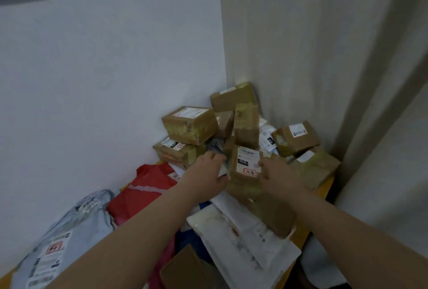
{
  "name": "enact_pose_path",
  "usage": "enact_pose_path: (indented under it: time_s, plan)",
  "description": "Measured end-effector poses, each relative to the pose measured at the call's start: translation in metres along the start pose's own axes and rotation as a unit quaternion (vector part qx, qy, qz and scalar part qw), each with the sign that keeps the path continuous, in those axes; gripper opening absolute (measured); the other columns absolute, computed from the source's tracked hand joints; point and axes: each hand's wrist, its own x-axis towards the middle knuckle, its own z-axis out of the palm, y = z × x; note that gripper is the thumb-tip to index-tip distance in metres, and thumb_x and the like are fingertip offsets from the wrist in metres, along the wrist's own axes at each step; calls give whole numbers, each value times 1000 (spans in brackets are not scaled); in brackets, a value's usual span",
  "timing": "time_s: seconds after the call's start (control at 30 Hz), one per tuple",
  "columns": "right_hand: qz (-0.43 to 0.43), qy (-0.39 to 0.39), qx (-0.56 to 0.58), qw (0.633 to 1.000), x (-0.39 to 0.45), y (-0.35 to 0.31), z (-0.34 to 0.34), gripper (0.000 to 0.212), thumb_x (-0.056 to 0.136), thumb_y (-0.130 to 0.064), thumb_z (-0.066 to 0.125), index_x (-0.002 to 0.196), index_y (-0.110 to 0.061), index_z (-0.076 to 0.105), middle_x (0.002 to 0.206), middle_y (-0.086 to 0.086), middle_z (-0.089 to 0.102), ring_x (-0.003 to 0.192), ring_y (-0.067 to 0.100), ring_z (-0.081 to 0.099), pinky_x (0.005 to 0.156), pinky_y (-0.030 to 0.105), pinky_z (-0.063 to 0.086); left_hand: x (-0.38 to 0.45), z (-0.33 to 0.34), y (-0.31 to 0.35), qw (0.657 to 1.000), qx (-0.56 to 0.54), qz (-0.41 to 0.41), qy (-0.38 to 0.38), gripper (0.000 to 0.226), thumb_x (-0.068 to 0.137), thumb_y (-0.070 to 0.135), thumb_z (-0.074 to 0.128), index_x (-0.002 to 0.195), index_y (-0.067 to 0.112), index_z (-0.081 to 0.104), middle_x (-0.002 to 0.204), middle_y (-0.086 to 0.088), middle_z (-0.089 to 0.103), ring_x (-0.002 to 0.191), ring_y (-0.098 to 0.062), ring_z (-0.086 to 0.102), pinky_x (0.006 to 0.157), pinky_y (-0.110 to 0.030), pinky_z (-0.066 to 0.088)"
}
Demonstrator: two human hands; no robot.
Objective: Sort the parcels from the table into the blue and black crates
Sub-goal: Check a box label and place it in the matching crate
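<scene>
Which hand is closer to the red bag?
Left. The left hand is just right of the red bag; the right hand is farther right, past the labelled cardboard box.

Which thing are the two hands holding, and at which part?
Both hands take one brown box with a white label: left hand at its left side, right hand at its right side. The blur hides how firm the grip is.
</scene>
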Motion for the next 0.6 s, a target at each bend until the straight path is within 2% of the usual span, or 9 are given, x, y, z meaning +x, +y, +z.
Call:
enact_pose_path:
  time_s: [0.13,0.3,0.37,0.47,0.53,0.6]
  plan:
    - [1,4,73,997,56,25,0,14,97,-26,52,106,-16,53,113,6,61,104,21,59,86,37,54,47,4,-1,998,-32,-41,21,50,95,37,55,139,19,42,130,-6,45,119,-23,44,87,-25,33]
    - [7,25,152,988,119,54,-1,27,98,-32,49,114,-11,51,107,5,56,98,22,55,76,31,43,106,13,-3,987,-98,-122,33,49,95,37,55,137,14,44,130,-10,48,119,-24,47,87,-23,34]
    - [18,22,192,981,141,62,-2,33,99,-33,49,123,-12,48,112,2,53,104,20,54,80,30,41,128,16,-3,982,-114,-143,39,52,94,39,55,138,15,42,132,-9,47,120,-24,47,92,-26,37]
    - [36,9,226,973,167,68,-2,43,99,-37,46,133,-11,43,124,7,54,112,23,53,87,34,44,155,18,1,974,-138,-172,53,51,94,41,55,138,17,41,133,-5,45,122,-21,46,99,-31,41]
    - [37,6,224,974,180,71,1,49,100,-40,44,137,-8,40,130,12,52,118,27,50,95,38,45,166,17,4,971,-119,-172,113,51,95,40,53,138,16,41,132,-5,44,123,-21,44,103,-34,41]
    - [37,10,216,976,193,72,0,54,99,-41,42,140,-7,38,136,15,48,125,30,45,102,44,42,175,12,2,961,-41,-167,215,51,94,40,52,138,13,43,133,-7,44,125,-22,40,105,-35,39]
